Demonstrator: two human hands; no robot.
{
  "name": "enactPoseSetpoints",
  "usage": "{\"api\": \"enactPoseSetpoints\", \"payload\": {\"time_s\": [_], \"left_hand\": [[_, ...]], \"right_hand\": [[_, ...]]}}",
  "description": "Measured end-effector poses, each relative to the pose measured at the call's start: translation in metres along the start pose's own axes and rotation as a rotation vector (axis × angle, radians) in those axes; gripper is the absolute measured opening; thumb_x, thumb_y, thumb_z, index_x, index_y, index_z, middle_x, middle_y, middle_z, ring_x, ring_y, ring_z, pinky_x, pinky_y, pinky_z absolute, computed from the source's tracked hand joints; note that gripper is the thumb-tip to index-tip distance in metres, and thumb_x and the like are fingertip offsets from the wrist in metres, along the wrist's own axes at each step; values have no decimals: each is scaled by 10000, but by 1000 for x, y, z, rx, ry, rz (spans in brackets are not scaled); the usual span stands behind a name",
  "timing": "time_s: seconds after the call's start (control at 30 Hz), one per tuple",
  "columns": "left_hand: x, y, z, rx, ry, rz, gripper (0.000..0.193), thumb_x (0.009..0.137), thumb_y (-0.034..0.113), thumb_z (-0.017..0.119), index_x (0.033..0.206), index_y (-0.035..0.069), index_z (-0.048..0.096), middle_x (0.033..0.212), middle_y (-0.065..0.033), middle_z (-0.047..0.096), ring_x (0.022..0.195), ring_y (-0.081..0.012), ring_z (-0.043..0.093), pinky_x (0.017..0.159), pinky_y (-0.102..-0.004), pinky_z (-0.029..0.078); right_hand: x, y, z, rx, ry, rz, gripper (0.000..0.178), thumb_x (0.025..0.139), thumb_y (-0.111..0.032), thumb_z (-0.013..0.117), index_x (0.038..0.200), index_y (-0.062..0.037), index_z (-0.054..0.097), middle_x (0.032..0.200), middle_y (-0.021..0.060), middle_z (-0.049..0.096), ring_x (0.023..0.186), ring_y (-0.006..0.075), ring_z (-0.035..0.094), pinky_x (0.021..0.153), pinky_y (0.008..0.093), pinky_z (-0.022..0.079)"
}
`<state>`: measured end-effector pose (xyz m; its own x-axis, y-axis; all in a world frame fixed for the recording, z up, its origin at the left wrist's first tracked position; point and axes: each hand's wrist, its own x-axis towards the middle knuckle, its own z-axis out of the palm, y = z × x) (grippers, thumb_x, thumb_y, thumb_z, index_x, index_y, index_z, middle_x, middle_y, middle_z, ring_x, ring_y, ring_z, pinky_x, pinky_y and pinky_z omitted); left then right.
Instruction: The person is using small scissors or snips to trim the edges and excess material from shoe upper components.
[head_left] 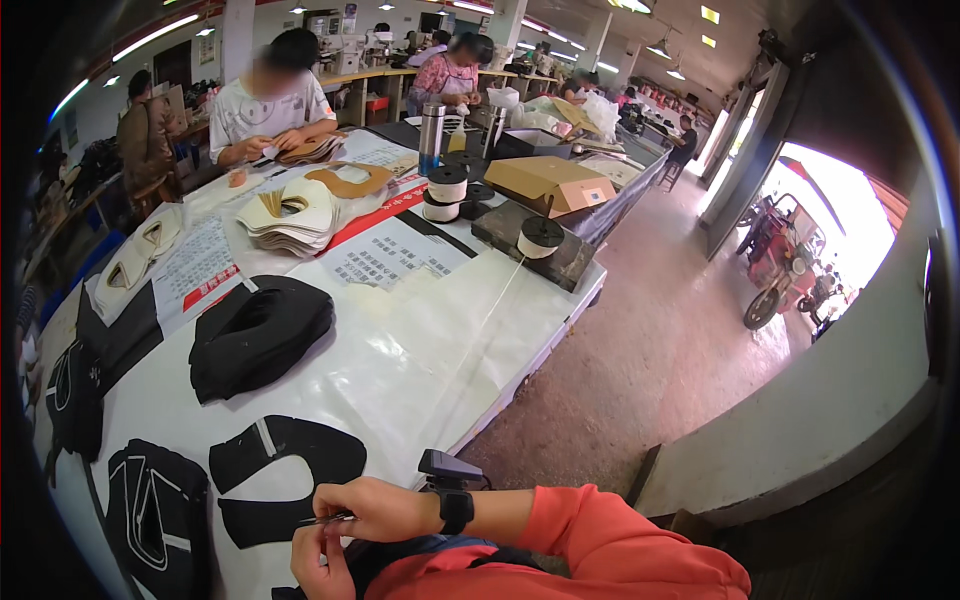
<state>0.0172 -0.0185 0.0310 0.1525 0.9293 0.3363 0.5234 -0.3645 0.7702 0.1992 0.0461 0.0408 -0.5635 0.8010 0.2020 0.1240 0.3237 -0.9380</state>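
My right hand [378,508], with a black watch on its wrist, is closed around a small dark metal tool [328,519] with thin pointed ends, perhaps snips. Just below it, my left hand [320,566] has its thumb and fingers pinched together, touching or nearly touching the right fingertips. What the left fingers hold is too small to make out. Beside both hands a black U-shaped piece [340,458] with a short white strip across one arm lies flat. Further up the table is a thick stack of black curved pieces [258,340].
Black pieces edged with white tape [158,515] lie at left. From a spool [541,237] on a dark block [490,226], white tape runs toward me. A stack of cream pieces [290,222], a cardboard box [548,184] and a flask [431,138] stand farther off. A person [275,110] works opposite.
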Motion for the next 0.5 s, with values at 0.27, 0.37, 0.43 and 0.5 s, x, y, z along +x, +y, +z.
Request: {"api": "enactPoseSetpoints", "payload": {"time_s": [0.27, 0.37, 0.43, 0.5], "left_hand": [[-7, 13, -9, 114, 75, 30, 112, 984, 45, 655, 1044, -10, 732, 936, -172, 710, 833, -333, 684, 753, -363, 536], [-11, 11, -11, 112, 102, 21, 100, 943, 24, 697, 1027, -1, 746, 968, -166, 718, 867, -335, 690, 762, -378, 542], [-18, 4, -15, 254, 204, 169, 114, 869, 1, 752, 980, 23, 760, 995, -147, 721, 911, -335, 684, 807, -406, 539], [-27, -1, -22, 347, 249, 198, 129, 836, -1, 771, 959, 36, 762, 1009, -140, 721, 937, -339, 679, 835, -425, 531]], "right_hand": [[-2, -5, -11, -21, -45, -41, 204, 896, -102, 716, 1023, -2, 591, 893, 154, 711, 837, 339, 710, 737, 388, 545], [-3, -5, -13, -29, -106, 13, 160, 894, -109, 718, 988, -4, 640, 904, 145, 723, 846, 323, 718, 736, 391, 547], [-9, -4, -11, -136, -159, -26, 139, 892, -116, 721, 975, -10, 691, 883, 146, 726, 858, 314, 721, 741, 387, 550], [-13, -4, -7, -194, -155, -23, 150, 885, -137, 714, 983, -24, 720, 863, 144, 726, 849, 333, 712, 744, 405, 549]]}}
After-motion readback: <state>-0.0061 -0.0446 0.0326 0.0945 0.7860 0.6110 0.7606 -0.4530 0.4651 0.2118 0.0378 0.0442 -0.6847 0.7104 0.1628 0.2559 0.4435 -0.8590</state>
